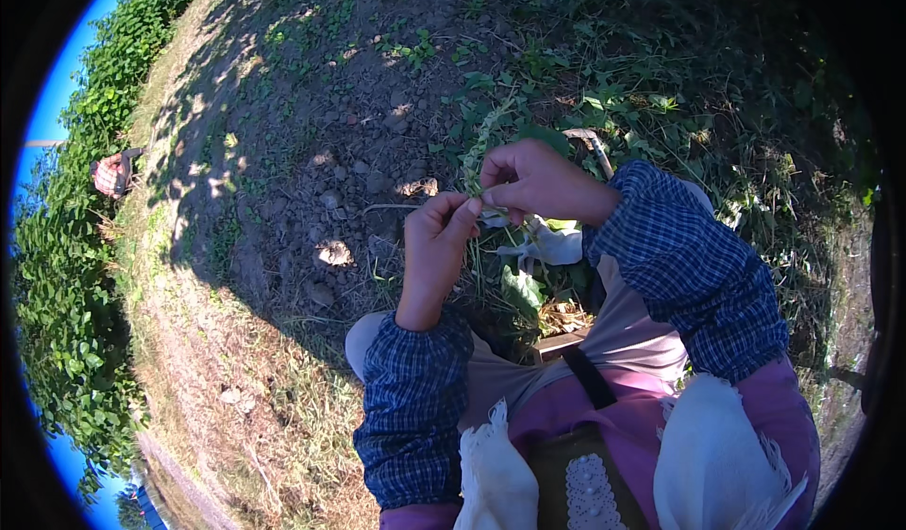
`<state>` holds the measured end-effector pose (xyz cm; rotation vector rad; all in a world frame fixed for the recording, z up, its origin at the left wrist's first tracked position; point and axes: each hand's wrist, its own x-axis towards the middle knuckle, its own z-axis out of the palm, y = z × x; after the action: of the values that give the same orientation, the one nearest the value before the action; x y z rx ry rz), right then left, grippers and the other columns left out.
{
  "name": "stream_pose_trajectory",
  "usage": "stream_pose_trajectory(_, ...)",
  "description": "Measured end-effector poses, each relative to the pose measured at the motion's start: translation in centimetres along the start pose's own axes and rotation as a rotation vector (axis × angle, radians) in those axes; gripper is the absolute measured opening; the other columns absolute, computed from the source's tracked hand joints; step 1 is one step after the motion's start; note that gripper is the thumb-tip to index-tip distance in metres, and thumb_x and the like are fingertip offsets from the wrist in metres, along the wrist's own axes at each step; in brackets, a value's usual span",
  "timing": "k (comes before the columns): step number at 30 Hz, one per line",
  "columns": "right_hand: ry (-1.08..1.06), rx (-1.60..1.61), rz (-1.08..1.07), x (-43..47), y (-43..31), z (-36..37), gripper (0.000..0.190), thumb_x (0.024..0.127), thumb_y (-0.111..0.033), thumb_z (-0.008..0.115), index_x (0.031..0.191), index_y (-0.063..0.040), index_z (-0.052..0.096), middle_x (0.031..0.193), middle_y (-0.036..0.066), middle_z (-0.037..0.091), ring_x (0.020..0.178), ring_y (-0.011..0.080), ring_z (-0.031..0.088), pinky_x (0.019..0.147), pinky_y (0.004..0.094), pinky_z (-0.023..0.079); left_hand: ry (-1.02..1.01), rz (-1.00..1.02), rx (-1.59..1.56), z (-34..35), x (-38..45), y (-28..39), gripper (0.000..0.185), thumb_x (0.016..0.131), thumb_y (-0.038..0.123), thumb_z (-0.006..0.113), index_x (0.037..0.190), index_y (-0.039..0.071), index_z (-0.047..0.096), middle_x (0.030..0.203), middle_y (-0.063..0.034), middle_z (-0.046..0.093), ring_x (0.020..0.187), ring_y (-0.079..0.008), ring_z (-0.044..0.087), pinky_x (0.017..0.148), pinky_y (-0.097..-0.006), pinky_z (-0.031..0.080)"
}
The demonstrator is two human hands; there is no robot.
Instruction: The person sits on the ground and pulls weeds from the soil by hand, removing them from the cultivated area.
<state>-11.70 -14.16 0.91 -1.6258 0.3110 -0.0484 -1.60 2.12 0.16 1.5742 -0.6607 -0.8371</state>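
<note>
Both hands meet in front of me at a green plant stem with small clustered leaves or seed heads (476, 155). My left hand (440, 247) pinches its lower end between thumb and fingertips. Just right of it, my right hand (541, 179) grips the same stem with thumb and forefinger; its other fingers are curled. Beneath the right hand lie pale gloves or cloth (555, 245) among broad green leaves (522, 289). A hand tool with a curved metal part (598, 151) lies on the weeds beyond my right wrist.
Cloddy soil (368, 169) stretches ahead, with low weeds (637, 70) to the right. A wooden piece (559, 346) is between my legs. At the far left, a person in a checked top (112, 174) bends beside leafy bushes (64, 275). Dry grass (304, 417) lies lower left.
</note>
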Motion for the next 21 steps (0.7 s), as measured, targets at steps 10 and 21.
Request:
stream_pose_trajectory(10, -0.012, -0.044, 0.071, -0.4, -1.4, -0.6, 0.017, 0.084, -0.012, 0.064, 0.09, 0.004, 0.063, 0.065, 0.005, 0.06, 0.047, 0.0076, 0.054, 0.044, 0.0237, 0.042, 0.042, 0.087, 0.14, -0.1, 0.5, -0.6, 0.016, 0.09, 0.014, 0.066, 0.087, -0.001, 0.064, 0.072, 0.003, 0.058, 0.064, -0.0033, 0.05, 0.058, -0.0191, 0.04)
stream_pose_trajectory(21, 0.004, -0.104, 0.148, -0.3, -2.0, 0.2, 0.021, 0.085, -0.017, 0.065, 0.082, 0.003, 0.066, 0.053, 0.003, 0.057, 0.042, 0.0095, 0.053, 0.041, 0.0261, 0.041, 0.171, 0.209, 0.454, 0.4, 0.0, -0.4, 0.013, 0.087, 0.01, 0.066, 0.085, -0.003, 0.063, 0.064, 0.001, 0.055, 0.058, -0.0036, 0.044, 0.051, -0.0232, 0.036)
